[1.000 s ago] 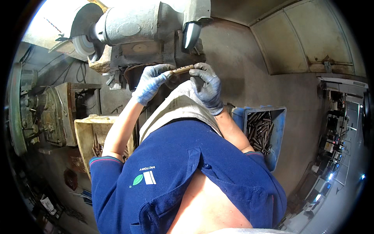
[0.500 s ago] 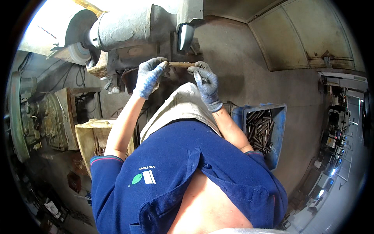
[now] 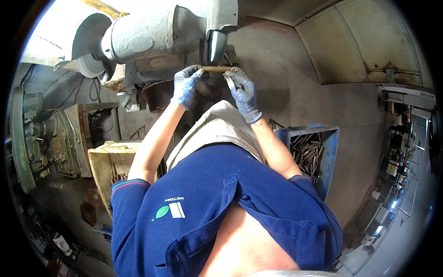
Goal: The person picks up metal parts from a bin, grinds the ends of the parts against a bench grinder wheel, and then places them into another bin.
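A short brownish metal rod lies level between my two gloved hands, just below the right-hand wheel of a grey bench grinder. My left hand is closed around the rod's left end. At the other end, my right hand pinches it between thumb and fingers. Both gloves are pale blue-grey with darkened fingertips. Whether the rod touches the wheel I cannot tell.
By my right side stands a blue crate with many dark metal rods. A cream-coloured bin with a few rods is on my left. Beyond it is a green machine. A second, white grinding wheel sits at the grinder's left end.
Both hands have moved the rod slightly up, nearer the grinder's right-hand wheel. My left hand has shifted a little to the right. Both keep hold of the rod.
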The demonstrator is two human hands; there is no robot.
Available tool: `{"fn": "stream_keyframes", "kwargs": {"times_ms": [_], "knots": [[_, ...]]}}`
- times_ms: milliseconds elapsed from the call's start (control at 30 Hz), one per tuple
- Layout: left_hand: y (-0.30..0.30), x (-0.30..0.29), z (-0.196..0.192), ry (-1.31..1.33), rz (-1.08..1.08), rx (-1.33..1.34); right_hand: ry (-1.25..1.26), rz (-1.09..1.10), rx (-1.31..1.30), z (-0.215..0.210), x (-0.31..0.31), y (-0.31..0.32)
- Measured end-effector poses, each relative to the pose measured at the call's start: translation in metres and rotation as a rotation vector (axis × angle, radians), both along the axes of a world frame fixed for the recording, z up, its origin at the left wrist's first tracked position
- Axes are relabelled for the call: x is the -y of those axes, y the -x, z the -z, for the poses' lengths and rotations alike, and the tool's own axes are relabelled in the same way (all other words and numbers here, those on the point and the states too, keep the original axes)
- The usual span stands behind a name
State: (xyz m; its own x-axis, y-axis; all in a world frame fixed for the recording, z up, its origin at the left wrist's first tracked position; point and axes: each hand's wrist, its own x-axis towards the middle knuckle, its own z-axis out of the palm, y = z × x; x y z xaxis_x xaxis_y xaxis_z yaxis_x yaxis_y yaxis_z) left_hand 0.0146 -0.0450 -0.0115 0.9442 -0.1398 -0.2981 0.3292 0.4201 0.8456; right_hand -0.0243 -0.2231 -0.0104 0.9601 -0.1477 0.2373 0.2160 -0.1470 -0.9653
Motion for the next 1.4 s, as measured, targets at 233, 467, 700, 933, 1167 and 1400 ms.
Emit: {"fn": "stream_keyframes", "kwargs": {"times_ms": [233, 467, 700, 933, 1167, 1400], "knots": [[-0.007, 0.036, 0.014, 0.130, -0.119, -0.105, 0.005, 0.068, -0.035, 0.011, 0.019, -0.014], [-0.016, 0.035, 0.023, 0.115, -0.137, -0.100, -0.100, 0.049, -0.108, 0.019, 0.014, -0.018], [-0.025, 0.002, 0.040, 0.108, -0.220, -0.086, -0.194, 0.015, -0.166, 0.033, -0.019, -0.029], [-0.026, 0.007, 0.029, 0.011, -0.170, -0.127, -0.343, 0.048, -0.240, 0.034, -0.017, -0.031], [-0.035, 0.040, 0.039, -0.022, -0.147, -0.156, -0.277, 0.106, -0.271, 0.030, 0.014, -0.030], [-0.036, 0.019, 0.046, -0.024, -0.164, -0.162, -0.397, 0.039, -0.302, 0.033, -0.007, -0.035]]}}
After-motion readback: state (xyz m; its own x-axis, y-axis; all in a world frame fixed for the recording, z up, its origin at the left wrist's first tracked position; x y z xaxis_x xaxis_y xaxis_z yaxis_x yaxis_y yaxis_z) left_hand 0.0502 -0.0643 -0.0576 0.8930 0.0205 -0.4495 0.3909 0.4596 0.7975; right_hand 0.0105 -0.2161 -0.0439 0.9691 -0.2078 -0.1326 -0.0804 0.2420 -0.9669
